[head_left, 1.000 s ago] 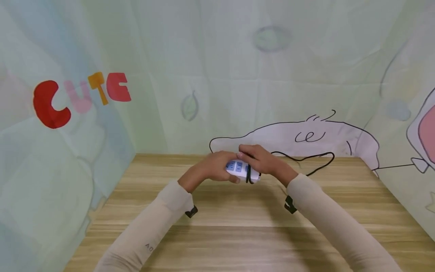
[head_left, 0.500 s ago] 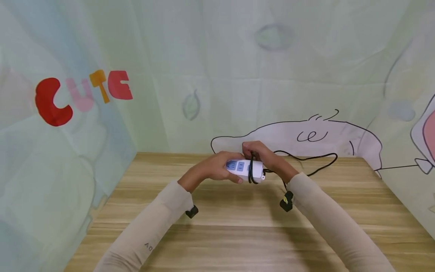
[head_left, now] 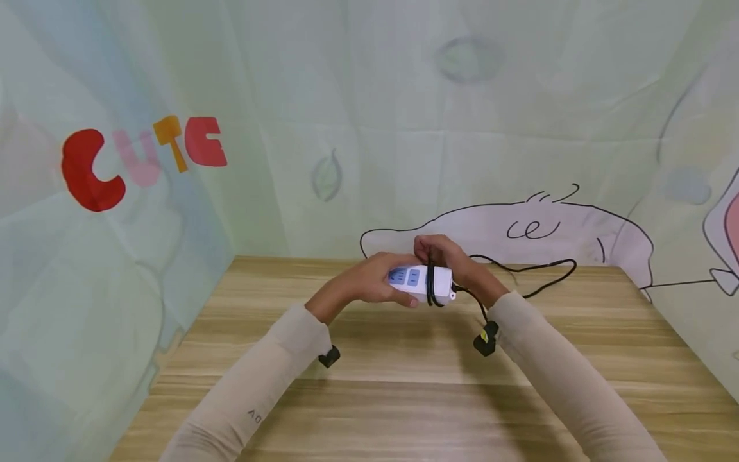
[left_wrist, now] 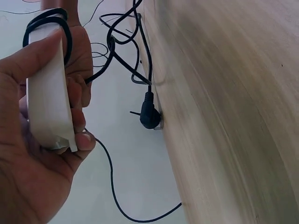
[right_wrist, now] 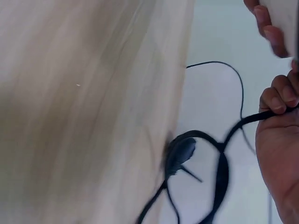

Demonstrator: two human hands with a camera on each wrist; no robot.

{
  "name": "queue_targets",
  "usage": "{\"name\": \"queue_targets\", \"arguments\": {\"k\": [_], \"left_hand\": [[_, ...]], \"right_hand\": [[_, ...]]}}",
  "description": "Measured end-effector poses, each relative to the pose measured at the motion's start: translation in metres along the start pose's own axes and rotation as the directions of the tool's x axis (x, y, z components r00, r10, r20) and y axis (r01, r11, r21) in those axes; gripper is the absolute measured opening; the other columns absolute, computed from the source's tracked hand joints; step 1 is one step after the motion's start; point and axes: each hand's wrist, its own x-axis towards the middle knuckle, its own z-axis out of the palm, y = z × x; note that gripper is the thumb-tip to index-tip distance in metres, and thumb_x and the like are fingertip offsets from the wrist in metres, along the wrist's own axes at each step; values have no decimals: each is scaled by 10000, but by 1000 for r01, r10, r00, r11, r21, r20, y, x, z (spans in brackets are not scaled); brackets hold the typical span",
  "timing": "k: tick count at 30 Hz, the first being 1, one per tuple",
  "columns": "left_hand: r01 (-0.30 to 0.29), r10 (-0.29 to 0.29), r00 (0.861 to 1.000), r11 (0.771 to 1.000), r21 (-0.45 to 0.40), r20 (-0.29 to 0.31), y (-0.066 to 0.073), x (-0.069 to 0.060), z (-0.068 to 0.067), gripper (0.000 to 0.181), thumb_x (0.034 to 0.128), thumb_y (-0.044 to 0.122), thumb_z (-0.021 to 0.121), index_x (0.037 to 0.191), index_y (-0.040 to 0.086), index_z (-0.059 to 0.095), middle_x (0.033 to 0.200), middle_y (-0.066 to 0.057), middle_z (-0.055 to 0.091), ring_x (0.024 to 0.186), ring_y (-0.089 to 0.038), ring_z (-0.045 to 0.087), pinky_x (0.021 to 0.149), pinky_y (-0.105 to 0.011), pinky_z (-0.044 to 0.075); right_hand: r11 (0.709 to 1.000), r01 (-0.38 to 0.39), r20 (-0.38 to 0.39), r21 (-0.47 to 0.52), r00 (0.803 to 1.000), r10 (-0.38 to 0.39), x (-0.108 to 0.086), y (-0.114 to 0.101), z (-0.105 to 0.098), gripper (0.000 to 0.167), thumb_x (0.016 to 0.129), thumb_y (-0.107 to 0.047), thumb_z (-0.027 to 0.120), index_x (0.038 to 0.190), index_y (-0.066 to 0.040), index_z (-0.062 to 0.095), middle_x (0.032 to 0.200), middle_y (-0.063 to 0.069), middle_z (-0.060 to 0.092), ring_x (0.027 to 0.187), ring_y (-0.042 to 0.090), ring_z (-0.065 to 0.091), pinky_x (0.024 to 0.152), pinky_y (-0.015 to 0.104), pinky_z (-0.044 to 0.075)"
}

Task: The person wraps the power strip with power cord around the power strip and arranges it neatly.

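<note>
A white power strip (head_left: 443, 281) with blue socket faces is held above the table in the head view. My left hand (head_left: 369, 280) grips its left end, thumb along the near side and fingers beneath. Black cord (head_left: 430, 286) is wound around the strip near its right end. Behind that end, my right hand (head_left: 451, 258) has curled fingers; in the right wrist view they pinch the cord (right_wrist: 257, 116). The rest of the cord hangs in loops, with its black plug (left_wrist: 149, 113) by the tabletop in the left wrist view.
The wood-grain table (head_left: 392, 410) spreads below both arms. Printed cloth walls (head_left: 288, 128) enclose its back and sides. A black wrist camera (head_left: 486, 339) sits under the right sleeve, another black device (head_left: 330, 356) under the left.
My right hand has gone from over the strip's top to behind it, drawing cord upward. The strip has shifted slightly right and up, and more of its right end shows.
</note>
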Motion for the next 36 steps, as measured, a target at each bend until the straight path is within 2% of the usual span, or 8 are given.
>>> {"name": "queue_targets", "arguments": {"k": [8,13,20,23,26,28,32,36], "left_hand": [[-4,-7,989,997,-73,-149,-3,5,1,634,889,381,930,1444,181,695,1211,-74,753,1059,-230,662,890,-356,534],[49,-85,977,983,-179,-198,-4,3,1,655,908,364,920,1487,185,672,1282,-84,732,1112,-259,647,911,-376,543],[116,-167,948,974,-195,-273,-2,8,-1,760,918,407,906,1573,147,623,1387,-110,702,1142,-280,633,918,-383,525],[136,-183,936,976,-168,-302,-2,10,-2,782,913,427,904,1578,130,621,1393,-105,704,1125,-271,634,901,-369,520],[139,-185,924,978,-156,-335,-4,12,-2,714,920,418,896,1526,129,655,1337,-108,725,1097,-267,645,876,-365,518],[138,-188,911,978,-159,-367,-6,13,-2,654,923,400,893,1480,135,677,1285,-110,741,1074,-270,654,861,-371,514],[156,-197,891,979,-131,-408,-6,16,-1,615,929,408,882,1446,142,682,1231,-103,761,1050,-269,670,845,-370,505],[198,-202,880,979,-55,-429,-4,18,-1,667,941,455,857,1494,144,653,1243,-108,769,1044,-277,681,832,-366,492]], "right_hand": [[935,-49,-197,352,972,125,-5,8,9,494,1167,-294,267,839,-218,628,789,-116,606,780,46,555,732,209,457],[917,-60,-262,394,949,174,-6,15,17,434,1191,-357,283,922,-277,615,770,-134,619,694,33,517,625,234,380],[978,-9,-311,208,947,75,-9,25,28,390,1206,-136,345,876,-150,552,595,-107,393,496,25,287,505,217,246],[994,-40,-404,99,912,77,-9,27,33,239,1111,-9,419,929,-110,535,601,-91,386,509,39,323,495,223,281],[991,-113,-480,-67,874,67,-6,32,36,186,1069,-69,471,903,-90,552,624,-66,448,542,75,397,522,256,334],[961,-141,-472,-237,881,13,-6,38,38,237,1084,-154,475,894,-69,590,645,-34,499,568,114,450,546,298,378],[830,-135,-409,-541,904,-120,5,81,29,401,1136,-309,393,996,-72,685,779,18,658,669,156,579,628,366,477],[761,-146,-387,-632,910,-147,7,92,28,460,1184,-383,381,1180,-68,716,1020,102,773,868,233,696,776,466,572]]}}
